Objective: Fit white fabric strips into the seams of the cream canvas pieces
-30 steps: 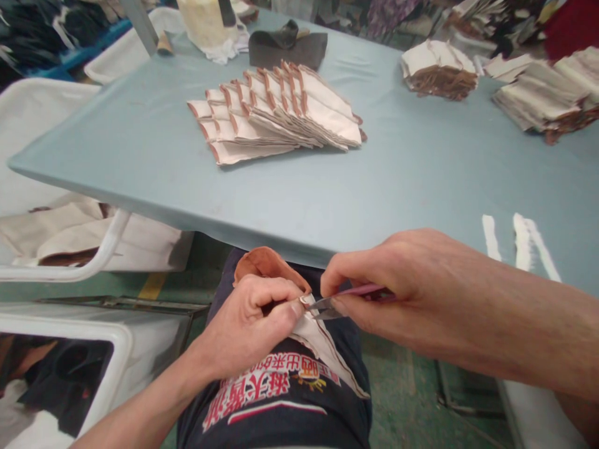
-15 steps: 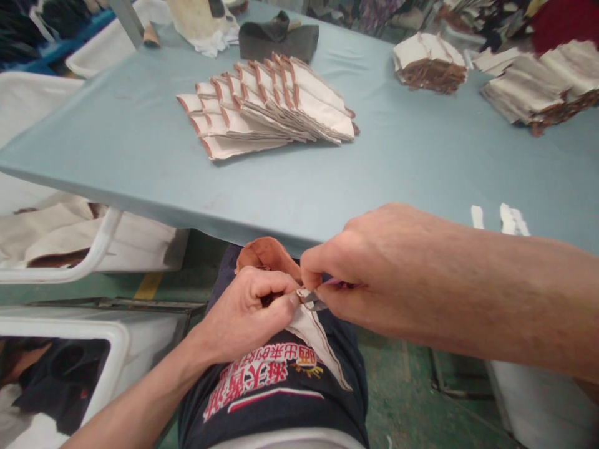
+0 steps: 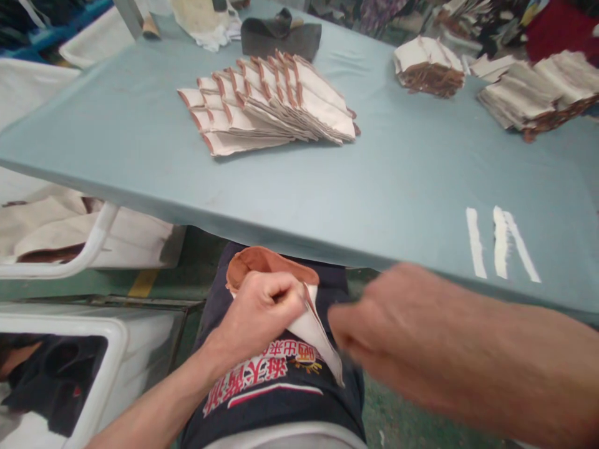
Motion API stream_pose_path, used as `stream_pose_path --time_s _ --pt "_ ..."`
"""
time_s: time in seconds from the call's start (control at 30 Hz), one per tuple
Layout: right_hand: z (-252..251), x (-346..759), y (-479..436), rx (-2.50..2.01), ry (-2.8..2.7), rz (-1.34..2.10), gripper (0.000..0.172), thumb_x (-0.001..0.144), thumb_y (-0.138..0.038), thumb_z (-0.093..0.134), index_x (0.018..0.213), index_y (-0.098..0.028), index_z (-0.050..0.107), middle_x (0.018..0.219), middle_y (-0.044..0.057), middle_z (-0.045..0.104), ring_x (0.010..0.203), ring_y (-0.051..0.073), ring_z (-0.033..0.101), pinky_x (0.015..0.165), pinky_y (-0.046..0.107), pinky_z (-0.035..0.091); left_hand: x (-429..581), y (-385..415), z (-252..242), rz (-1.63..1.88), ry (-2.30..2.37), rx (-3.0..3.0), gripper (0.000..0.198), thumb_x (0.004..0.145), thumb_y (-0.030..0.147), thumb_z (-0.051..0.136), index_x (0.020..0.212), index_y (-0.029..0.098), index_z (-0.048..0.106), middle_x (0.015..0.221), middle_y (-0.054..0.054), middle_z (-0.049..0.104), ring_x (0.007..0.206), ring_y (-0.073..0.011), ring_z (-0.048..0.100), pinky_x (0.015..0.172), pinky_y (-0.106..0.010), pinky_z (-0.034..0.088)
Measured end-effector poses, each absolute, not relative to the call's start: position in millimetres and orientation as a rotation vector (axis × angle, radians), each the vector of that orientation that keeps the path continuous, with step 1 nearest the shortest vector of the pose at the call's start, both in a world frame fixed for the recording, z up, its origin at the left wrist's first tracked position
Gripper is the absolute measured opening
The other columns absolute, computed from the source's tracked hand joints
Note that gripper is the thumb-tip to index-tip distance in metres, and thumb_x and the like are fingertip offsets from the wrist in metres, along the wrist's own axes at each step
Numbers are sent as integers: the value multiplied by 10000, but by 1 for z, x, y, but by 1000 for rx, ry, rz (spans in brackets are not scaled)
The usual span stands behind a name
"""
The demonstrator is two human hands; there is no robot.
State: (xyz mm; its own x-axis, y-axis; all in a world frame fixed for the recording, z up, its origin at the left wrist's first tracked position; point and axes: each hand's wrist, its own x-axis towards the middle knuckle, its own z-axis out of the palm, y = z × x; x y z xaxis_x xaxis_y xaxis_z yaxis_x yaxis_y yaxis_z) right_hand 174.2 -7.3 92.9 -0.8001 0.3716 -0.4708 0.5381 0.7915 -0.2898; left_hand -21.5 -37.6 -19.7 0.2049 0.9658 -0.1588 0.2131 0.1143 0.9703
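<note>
The white cloth piece (image 3: 317, 340) with an orange-brown section lies over the lap of the dark apron (image 3: 255, 408). The left hand (image 3: 266, 302) pinches its edge, thumb pressed against curled fingers. The right hand (image 3: 388, 330), blurred, is just beside the cloth, fingers bent inward; how closed it is, or what it holds, cannot be told. Beyond, folded pieces (image 3: 276, 103) fan across the table (image 3: 374, 181).

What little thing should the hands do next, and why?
Perhaps the left hand should turn the pale-and-orange cloth piece a little, so the pinched edge can be seen. Its curled fingers hide the spot they grip, and the right hand is blurred and looks apart from the cloth, so there seems to be room to turn it.
</note>
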Motion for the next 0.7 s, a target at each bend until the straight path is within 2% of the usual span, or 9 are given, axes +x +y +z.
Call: stream_pose_path --time_s 0.07,0.13,0.23,0.33,0.47,0.6,0.7 --pt "90 190 -14 702 2571 -719 248 672 -3 678 579 -230 644 527 -11 654 415 125 470 426 320 169 -32 -35 -21 973 1359 1288 305 868 266 531 577 176 538 540 29 436 520 -105 342 487 -244 240" --pt "89 206 -10 958 2551 -933 231 830 -68 602 711 -244 692 539 -27 649 421 126 513 417 287 244 -40 -34 -20 988 1334 1300 358 920 317 533 591 176 550 544 24 454 517 -108 342 488 -247 261" --pt "83 219 3 1506 2481 -1309 212 1002 -327 555 891 -243 715 585 -19 626 466 129 523 424 247 328 -44 -34 -16 910 1188 1376 404 967 322 492 594 170 528 549 35 443 506 -94 334 497 -237 279" --pt "65 215 3 1796 2312 -1805 310 990 -506 606 903 -216 674 573 -40 529 480 115 451 424 227 312 -41 -36 -12 914 1167 1379 397 994 310 475 638 161 564 557 46 437 510 -89 348 506 -226 287" --pt "32 193 -10 1864 2102 -2349 346 965 -524 635 832 -219 542 589 -81 446 481 90 379 445 212 307 -39 -37 -8 917 1117 1393 405 1029 303 458 699 148 635 617 21 546 557 -100 419 549 -224 334" --pt "17 170 -13 1905 2095 -2339 281 821 -364 751 816 -222 509 644 -90 415 541 86 357 484 206 314 -40 -39 -6 869 1131 1422 423 1043 327 448 699 151 621 639 6 554 597 -120 451 594 -238 366" --pt "17 160 -10 1811 2048 -2348 244 803 -349 714 826 -223 506 652 -87 409 569 96 357 506 213 324 -39 -40 -7 823 1158 1436 446 1046 377 438 692 152 591 631 8 510 600 -126 433 586 -250 349"
